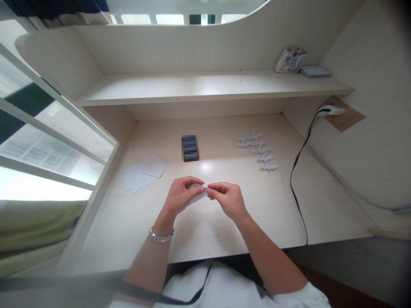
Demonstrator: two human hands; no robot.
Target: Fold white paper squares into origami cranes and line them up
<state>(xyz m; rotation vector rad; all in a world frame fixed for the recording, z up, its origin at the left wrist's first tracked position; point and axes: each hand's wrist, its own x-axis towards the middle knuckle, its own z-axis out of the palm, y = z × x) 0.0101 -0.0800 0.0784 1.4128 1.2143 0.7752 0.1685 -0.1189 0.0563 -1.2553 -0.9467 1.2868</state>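
Between my two hands, just above the desk, is a small folded piece of white paper (198,197). My left hand (183,193) grips it with thumb and fingers and covers much of it. At the paper's right tip, the thumb and fingers of my right hand (227,197) are pinched together. How the paper is folded is hard to make out. Loose white paper sheets (146,171) lie overlapping to the left. Several folded white paper cranes (261,150) stand in a bent row on the right.
A phone-like dark object (190,148), its face blurred out, lies behind my hands. A black cable (293,175) runs from the wall socket (345,114) over the desk's right side. On the shelf (192,85) are a colourful box (290,60) and a flat pale-blue item (314,71).
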